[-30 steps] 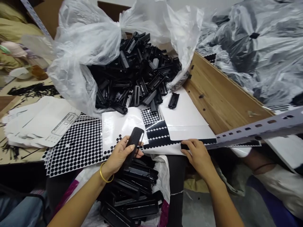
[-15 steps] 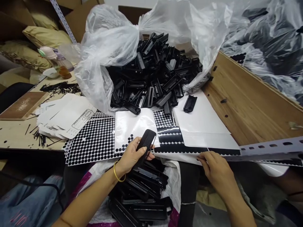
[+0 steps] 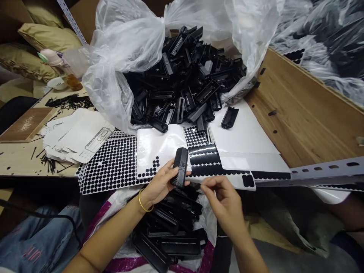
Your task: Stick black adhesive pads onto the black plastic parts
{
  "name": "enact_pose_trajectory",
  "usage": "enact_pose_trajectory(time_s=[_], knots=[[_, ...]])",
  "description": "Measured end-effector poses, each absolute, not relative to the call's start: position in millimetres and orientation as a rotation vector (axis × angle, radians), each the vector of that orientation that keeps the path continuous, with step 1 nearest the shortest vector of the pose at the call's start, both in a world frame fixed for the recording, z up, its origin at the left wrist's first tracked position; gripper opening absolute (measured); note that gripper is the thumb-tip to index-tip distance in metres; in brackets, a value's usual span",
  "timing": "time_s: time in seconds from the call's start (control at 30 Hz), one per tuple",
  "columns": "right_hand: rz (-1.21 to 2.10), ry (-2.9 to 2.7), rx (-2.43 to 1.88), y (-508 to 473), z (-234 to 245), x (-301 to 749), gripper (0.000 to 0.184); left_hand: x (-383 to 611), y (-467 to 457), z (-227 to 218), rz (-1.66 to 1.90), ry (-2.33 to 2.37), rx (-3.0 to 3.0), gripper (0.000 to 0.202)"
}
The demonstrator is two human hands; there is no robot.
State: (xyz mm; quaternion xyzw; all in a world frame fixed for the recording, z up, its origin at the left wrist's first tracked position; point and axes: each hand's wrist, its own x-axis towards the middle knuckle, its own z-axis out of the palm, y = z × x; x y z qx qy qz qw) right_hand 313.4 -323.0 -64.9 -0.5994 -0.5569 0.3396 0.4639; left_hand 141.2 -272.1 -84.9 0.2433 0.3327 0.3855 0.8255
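My left hand is closed round a black plastic casing with a carbon-fibre pattern, its patterned face turned up. To its right, my right hand pinches a small black sticker, mostly hidden at the fingertips, a short way from the casing. Behind that hand lies a sheet of larger black stickers at the table's front edge. A white backing sheet with a few black dots left of the casing rests on sheets of round black dots. Below my hands, an open sack holds several black casings.
A clear plastic bag spills a heap of black casings at the back. One casing lies on white sheets. A wooden board walls the right side. Printed cards and black strips are at left.
My right hand has moved left from the sticker sheet's edge towards the casing, its fingers pinched. My left hand has turned the casing more upright, patterned face up. The view has shifted slightly.
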Motion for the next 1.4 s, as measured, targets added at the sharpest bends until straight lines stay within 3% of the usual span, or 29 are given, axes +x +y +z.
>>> enact_pose_trajectory(time_s=[0.2, 0.63, 1.1, 1.4], knots=[[1.261, -1.033, -1.299, -306, -57, 275, 0.016, 135, -275, -87, 0.793, 0.678, 0.551, 0.049], [1.333, -1.12, -1.377, -298, -65, 273, 0.018, 130, -278, -82, 0.766, 0.695, 0.537, 0.048], [1.162, -1.292, -1.456, -297, -70, 271, 0.015, 128, -279, -84, 0.76, 0.686, 0.754, 0.069], [0.599, -1.685, -1.59, -304, -74, 257, 0.005, 130, -278, -92, 0.817, 0.706, 0.875, 0.066]])
